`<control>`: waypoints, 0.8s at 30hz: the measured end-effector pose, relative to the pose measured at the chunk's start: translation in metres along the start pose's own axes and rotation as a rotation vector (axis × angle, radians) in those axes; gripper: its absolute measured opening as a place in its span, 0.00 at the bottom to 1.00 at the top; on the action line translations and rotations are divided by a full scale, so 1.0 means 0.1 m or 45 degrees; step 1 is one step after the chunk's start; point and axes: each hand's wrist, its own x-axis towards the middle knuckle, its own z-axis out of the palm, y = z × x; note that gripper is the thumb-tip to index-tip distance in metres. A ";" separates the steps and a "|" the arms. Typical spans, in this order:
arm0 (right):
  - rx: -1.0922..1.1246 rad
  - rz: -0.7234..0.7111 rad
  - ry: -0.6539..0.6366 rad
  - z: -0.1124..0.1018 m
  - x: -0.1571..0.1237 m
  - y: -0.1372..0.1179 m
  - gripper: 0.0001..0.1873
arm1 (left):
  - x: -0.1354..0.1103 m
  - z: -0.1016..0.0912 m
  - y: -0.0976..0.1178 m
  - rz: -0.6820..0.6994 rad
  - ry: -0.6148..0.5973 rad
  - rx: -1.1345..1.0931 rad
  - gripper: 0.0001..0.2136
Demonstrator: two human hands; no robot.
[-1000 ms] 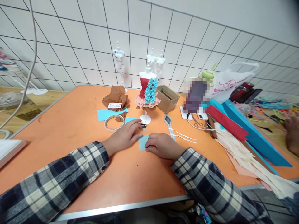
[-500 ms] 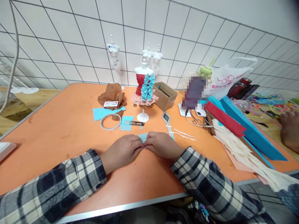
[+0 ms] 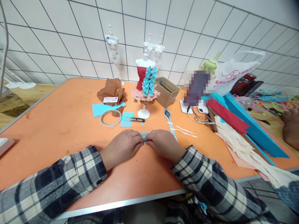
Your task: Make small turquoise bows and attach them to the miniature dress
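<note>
My left hand (image 3: 122,147) and my right hand (image 3: 161,144) rest knuckles-up on the orange table (image 3: 70,124), fingertips meeting. Both pinch a small light-blue paper piece (image 3: 144,136), which is bunched between them and mostly hidden. Just beyond lie black thread snips (image 3: 135,119) on a blue paper scrap (image 3: 127,119), and a tape roll (image 3: 110,117). Further back stands a small mannequin (image 3: 145,84) in a red and pink dress with blue ruffles.
Brown crepe paper (image 3: 112,90), an open cardboard box (image 3: 167,91) and white mannequins (image 3: 112,46) stand at the back. Red, blue and cream paper sheets (image 3: 238,133) lie at right, with scissors (image 3: 197,116). Another person's hand (image 3: 291,129) is at the far right.
My left hand drew back from the snips and joined my right hand. The flat blue piece is now pinched and bunched between both hands.
</note>
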 end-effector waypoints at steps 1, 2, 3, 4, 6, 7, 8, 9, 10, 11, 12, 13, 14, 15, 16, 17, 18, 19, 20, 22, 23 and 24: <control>0.010 0.010 -0.006 0.00 0.00 0.00 0.11 | 0.00 0.02 -0.01 -0.007 0.003 -0.012 0.11; 0.021 0.018 -0.008 0.01 0.01 0.01 0.12 | -0.01 0.03 -0.02 -0.019 0.003 -0.021 0.10; 0.031 0.027 -0.010 0.01 0.01 0.01 0.12 | -0.01 0.04 -0.03 -0.032 0.000 -0.024 0.10; 0.043 0.034 -0.012 0.01 0.01 0.01 0.12 | -0.01 0.04 -0.03 -0.039 -0.004 -0.024 0.10; 0.065 0.049 -0.013 0.02 0.01 0.00 0.12 | -0.01 0.04 -0.03 -0.027 -0.010 -0.021 0.11; 0.074 0.056 -0.010 0.02 0.00 -0.01 0.12 | 0.00 0.04 -0.03 -0.012 -0.008 -0.020 0.11; 0.082 0.063 -0.006 0.02 0.00 -0.01 0.12 | 0.00 0.03 -0.03 0.002 -0.001 -0.019 0.11; 0.087 0.071 0.001 0.02 0.00 -0.02 0.11 | 0.01 0.02 -0.02 0.012 0.010 -0.019 0.12; 0.091 0.077 0.007 0.02 -0.01 -0.03 0.11 | 0.01 0.01 -0.01 0.018 0.022 -0.018 0.12; 0.096 0.082 0.014 0.02 -0.01 -0.03 0.11 | 0.02 0.00 -0.01 0.021 0.035 -0.016 0.12; 0.101 0.084 0.017 0.02 -0.01 -0.04 0.11 | 0.02 -0.01 0.00 0.024 0.044 -0.014 0.12; 0.105 0.085 0.019 0.02 -0.01 -0.04 0.11 | 0.03 -0.01 0.00 0.028 0.046 -0.010 0.11; 0.108 0.087 0.021 0.02 -0.01 -0.04 0.10 | 0.03 -0.02 0.00 0.032 0.040 -0.004 0.11; 0.108 0.090 0.023 0.03 -0.01 -0.04 0.09 | 0.03 -0.02 0.00 0.034 0.029 0.002 0.11; 0.107 0.092 0.026 0.03 -0.01 -0.04 0.09 | 0.03 -0.02 0.00 0.033 0.017 0.008 0.11; 0.102 0.093 0.030 0.03 -0.01 -0.03 0.09 | 0.02 -0.02 0.00 0.030 0.008 0.013 0.11; 0.095 0.092 0.033 0.04 0.00 -0.03 0.09 | 0.02 -0.01 -0.01 0.025 0.004 0.017 0.11; 0.088 0.089 0.036 0.04 0.00 -0.02 0.09 | 0.02 0.00 -0.01 0.021 0.004 0.019 0.11; 0.080 0.085 0.039 0.04 0.00 -0.02 0.09 | 0.02 0.01 -0.02 0.018 0.005 0.022 0.11; 0.064 0.080 0.033 0.04 0.00 -0.02 0.09 | 0.01 0.03 -0.03 0.010 0.006 0.030 0.11; 0.056 0.079 0.026 0.04 -0.01 -0.02 0.10 | 0.01 0.03 -0.03 0.005 0.002 0.035 0.11; 0.049 0.078 0.018 0.04 -0.01 -0.03 0.11 | 0.02 0.03 -0.03 0.002 -0.005 0.040 0.11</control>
